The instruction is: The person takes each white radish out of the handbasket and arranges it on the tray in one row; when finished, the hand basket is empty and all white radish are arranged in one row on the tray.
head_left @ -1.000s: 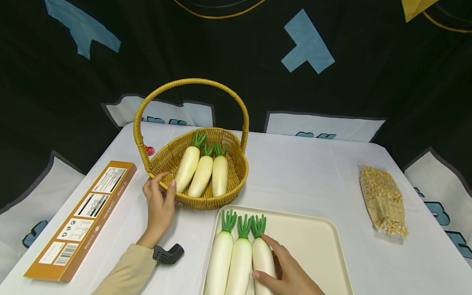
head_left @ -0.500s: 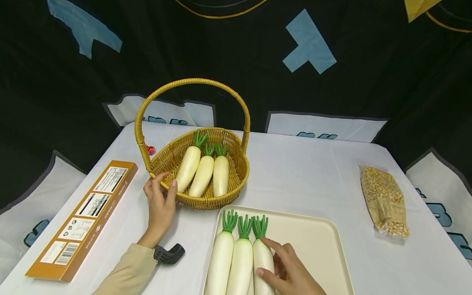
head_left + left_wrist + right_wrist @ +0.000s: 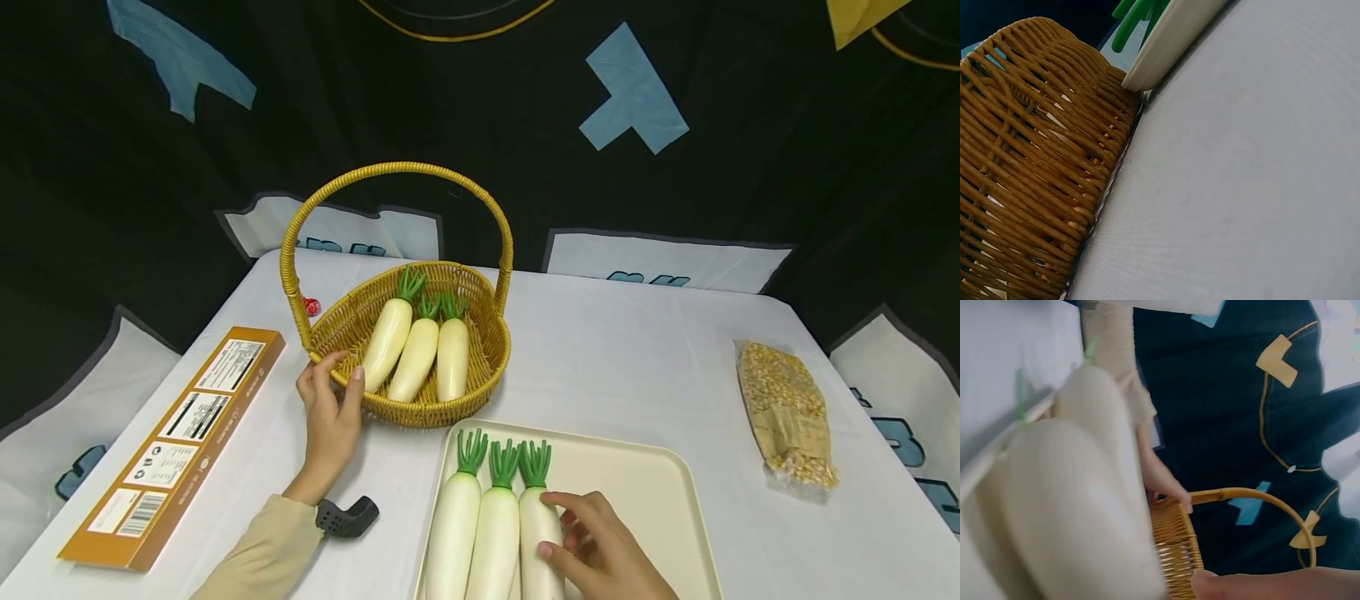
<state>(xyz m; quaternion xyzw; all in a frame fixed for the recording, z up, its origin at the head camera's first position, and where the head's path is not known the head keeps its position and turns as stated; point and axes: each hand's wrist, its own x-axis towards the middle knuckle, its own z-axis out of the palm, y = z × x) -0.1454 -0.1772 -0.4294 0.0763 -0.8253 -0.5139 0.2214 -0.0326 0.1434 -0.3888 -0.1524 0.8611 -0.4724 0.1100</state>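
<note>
My left hand grips the near left rim of a wicker basket, fingers over the edge and thumb beside it. Three white radishes with green tops lie inside. To the basket's front right is a cream tray bearing three larger white radishes side by side. My right hand is at the rightmost radish, with loosely bent fingertips along its upper right side. In the right wrist view, the thumb shows apart from the radishes. The left wrist view shows the basket's woven side.
An orange-brown box with white labels lies left of the basket. A clear bag of corn kernels lies on the right of the white-covered table. Behind the basket's handle is a small red object. A dark printed cloth hangs behind.
My right hand has eased slightly to the right, its fingertips shifting from across the rightmost radish towards its right side. The left hand keeps its grip on the basket rim.
</note>
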